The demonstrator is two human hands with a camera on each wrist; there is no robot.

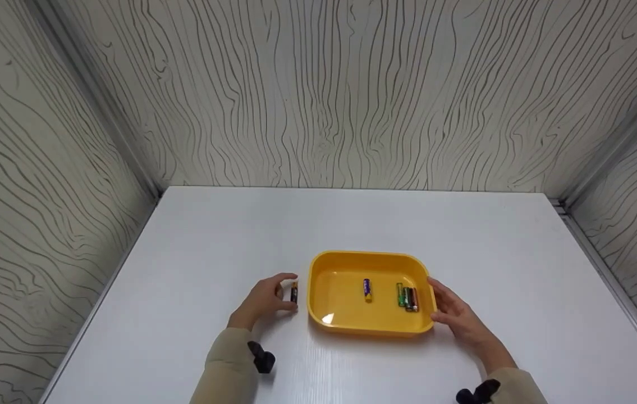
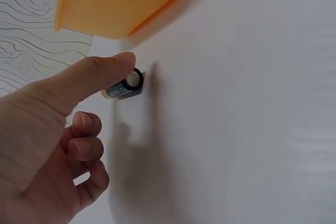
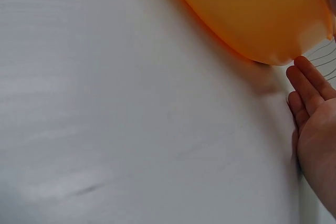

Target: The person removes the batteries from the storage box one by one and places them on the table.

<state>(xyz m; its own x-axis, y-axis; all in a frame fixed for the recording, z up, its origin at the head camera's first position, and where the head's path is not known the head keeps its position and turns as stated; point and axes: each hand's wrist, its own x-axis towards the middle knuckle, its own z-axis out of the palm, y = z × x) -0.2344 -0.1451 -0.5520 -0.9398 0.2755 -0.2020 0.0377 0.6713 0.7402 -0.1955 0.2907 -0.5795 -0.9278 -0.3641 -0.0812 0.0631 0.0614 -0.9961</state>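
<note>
On the white table a dark battery with a gold end point(image 1: 294, 292) lies left of a yellow tray point(image 1: 371, 332). My left hand point(image 1: 265, 297) brackets this battery, index finger beyond its far end and thumb near its close end. In the left wrist view the thumb point(image 2: 118, 66) overlaps the side of the battery point(image 2: 118, 88), whose flat end shows bare; the other fingers are bent. My right hand point(image 1: 458, 317) rests against the tray's right end, fingers and thumb spread along the rim. The right wrist view shows its fingers point(image 3: 310, 85) fairly straight, fingertips at the tray's outer wall point(image 3: 262, 19).
Inside the tray a purple and yellow battery point(image 1: 367, 290) lies near the middle. Close to the right wall, a green battery point(image 1: 400, 294), a dark green one point(image 1: 408, 299) and a red and black one point(image 1: 415, 300) lie side by side. Patterned walls point(image 1: 324, 95) enclose the table.
</note>
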